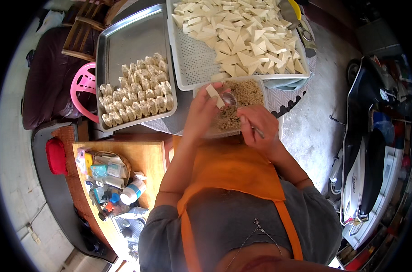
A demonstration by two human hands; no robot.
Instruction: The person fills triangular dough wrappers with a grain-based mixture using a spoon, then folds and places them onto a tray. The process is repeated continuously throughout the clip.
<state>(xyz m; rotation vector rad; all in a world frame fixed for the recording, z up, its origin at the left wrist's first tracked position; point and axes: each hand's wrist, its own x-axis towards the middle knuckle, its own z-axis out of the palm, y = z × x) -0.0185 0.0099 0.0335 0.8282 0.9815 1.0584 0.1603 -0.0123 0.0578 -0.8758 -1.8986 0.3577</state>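
My left hand [202,108] holds a pale tofu piece [215,96] between fingers and thumb, above a clear plastic container [266,97]. Crumbly brown filling with dark flecks [248,91] lies in that container. My right hand [260,124] grips a metal spoon whose bowl [229,99] is close beside the tofu piece; part of its handle is hidden by my fingers. Beyond the container, a white perforated tray [194,64] carries a heap of tofu triangles [250,40]. To the left, stuffed tofu pieces [138,91] stand in rows in the near part of a metal tray [134,37].
A yellow-handled tool [295,9] lies by the white tray's far right corner. Behind the metal tray is a pink plastic chair [81,88]. Boxes and a white bottle [133,192] crowd a wooden cabinet [151,156] at left. A scooter [362,146] stands at right.
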